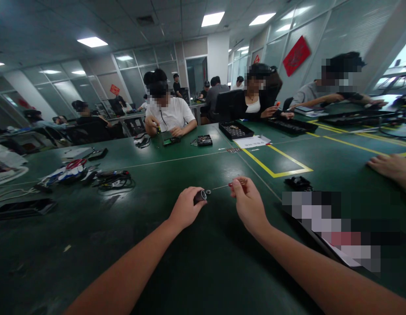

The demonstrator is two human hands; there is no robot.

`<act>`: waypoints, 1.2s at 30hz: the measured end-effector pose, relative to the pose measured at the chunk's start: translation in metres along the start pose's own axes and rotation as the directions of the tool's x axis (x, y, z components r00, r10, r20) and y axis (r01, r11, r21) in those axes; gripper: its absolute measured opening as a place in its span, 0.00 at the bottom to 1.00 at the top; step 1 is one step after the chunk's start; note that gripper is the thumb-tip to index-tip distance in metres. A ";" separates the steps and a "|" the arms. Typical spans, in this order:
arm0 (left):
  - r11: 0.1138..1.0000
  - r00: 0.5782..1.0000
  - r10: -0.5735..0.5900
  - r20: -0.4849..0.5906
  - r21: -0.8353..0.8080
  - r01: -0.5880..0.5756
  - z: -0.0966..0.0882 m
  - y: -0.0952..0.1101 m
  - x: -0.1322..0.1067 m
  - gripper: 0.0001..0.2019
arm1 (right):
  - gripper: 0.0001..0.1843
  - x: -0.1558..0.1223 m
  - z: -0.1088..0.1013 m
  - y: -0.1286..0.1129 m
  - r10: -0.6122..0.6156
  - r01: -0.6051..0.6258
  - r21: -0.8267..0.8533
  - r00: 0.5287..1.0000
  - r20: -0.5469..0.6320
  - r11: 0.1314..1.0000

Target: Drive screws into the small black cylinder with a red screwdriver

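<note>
My left hand (186, 208) is closed around a small dark cylindrical part (200, 196) whose round end faces right. My right hand (247, 201) pinches the handle of a thin screwdriver (222, 186), its shaft pointing left toward the cylinder's end. A tiny ring-like piece (208, 191) sits between the cylinder and the tool tip. Both hands hover just above the green table (176, 262).
Cables and tools (113, 179) lie at the left, a dark flat device (22, 208) nearer the edge. A small black object (298, 182) sits right of my hands by yellow tape lines (275, 168). Another person's hand (391, 168) rests at far right. Several people work across the table.
</note>
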State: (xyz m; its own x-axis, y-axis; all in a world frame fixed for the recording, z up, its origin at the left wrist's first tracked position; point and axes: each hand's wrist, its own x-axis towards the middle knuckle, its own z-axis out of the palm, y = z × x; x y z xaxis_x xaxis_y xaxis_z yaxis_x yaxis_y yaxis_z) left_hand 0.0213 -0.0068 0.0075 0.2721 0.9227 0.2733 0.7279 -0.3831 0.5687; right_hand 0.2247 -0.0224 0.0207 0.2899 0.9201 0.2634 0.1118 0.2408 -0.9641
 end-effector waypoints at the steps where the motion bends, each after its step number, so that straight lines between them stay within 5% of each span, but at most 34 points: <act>1: 1.000 1.000 -0.012 -0.012 -0.022 0.012 -0.001 0.001 0.000 0.15 | 0.15 -0.001 -0.001 -0.002 -0.026 0.026 -0.005 1.000 0.010 1.000; 6: 0.991 0.996 -0.072 -0.048 -0.115 0.066 -0.009 0.007 0.005 0.18 | 0.18 -0.007 -0.003 -0.010 -0.111 0.114 -0.032 0.991 0.074 0.993; 10: 0.982 0.991 -0.133 0.032 -0.127 0.136 -0.015 0.011 0.012 0.17 | 0.16 -0.011 -0.004 -0.011 -0.147 0.153 -0.053 0.984 0.102 0.987; 15: 0.993 0.970 -0.121 0.212 0.027 0.118 -0.010 0.012 0.023 0.12 | 0.15 -0.012 -0.004 -0.012 -0.160 0.166 -0.044 0.982 0.104 0.985; 21: 0.966 0.962 -0.108 0.249 0.253 0.043 -0.003 0.011 0.047 0.13 | 0.14 -0.013 -0.004 -0.012 -0.163 0.169 -0.045 0.980 0.114 0.985; 27: 0.958 0.923 -0.136 0.359 0.286 0.030 0.000 0.010 0.064 0.10 | 0.14 -0.013 -0.005 -0.012 -0.163 0.170 -0.041 0.978 0.132 0.985; 36: 0.986 0.972 -0.119 0.203 0.138 0.092 -0.013 -0.006 0.052 0.11 | 0.14 -0.014 -0.005 -0.014 -0.148 0.153 -0.023 0.980 0.133 0.988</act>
State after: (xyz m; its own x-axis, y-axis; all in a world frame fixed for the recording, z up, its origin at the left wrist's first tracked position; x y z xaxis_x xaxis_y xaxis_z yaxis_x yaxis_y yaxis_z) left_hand 0.0230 0.0429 0.0278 0.3054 0.9514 0.0405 0.8299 -0.2867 0.4785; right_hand 0.2239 -0.0397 0.0304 0.1408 0.9071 0.3967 0.1766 0.3713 -0.9116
